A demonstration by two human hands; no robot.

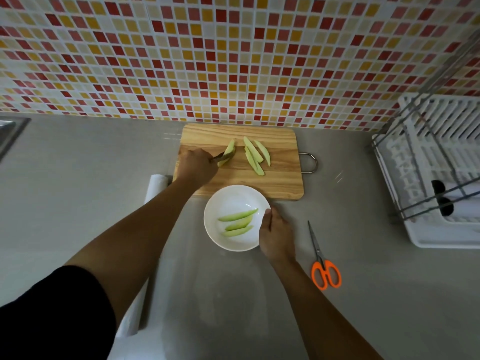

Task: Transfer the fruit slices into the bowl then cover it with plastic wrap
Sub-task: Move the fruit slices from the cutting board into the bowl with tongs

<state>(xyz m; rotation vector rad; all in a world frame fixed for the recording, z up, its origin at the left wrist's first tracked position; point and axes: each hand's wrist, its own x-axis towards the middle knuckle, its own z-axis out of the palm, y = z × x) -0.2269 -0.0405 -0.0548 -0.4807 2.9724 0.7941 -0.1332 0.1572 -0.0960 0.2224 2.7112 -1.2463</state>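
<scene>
A white bowl (233, 201) sits on the grey counter just in front of a wooden cutting board (275, 180). Three pale green fruit slices (237, 219) lie inside it. My right hand (276, 233) grips the bowl's right rim. On the board, my left hand (196, 166) holds a small tool, possibly tongs (219, 157), whose tips close on a fruit slice (228, 152). Several more slices (255, 154) lie loose on the board to the right. A roll of plastic wrap (155, 183) lies left of the board, partly hidden by my left arm.
Orange-handled scissors (324, 268) lie on the counter right of the bowl. A white dish rack with a metal frame (436, 178) stands at the far right. A tiled wall runs behind the board, and a sink edge (10, 131) shows at the far left.
</scene>
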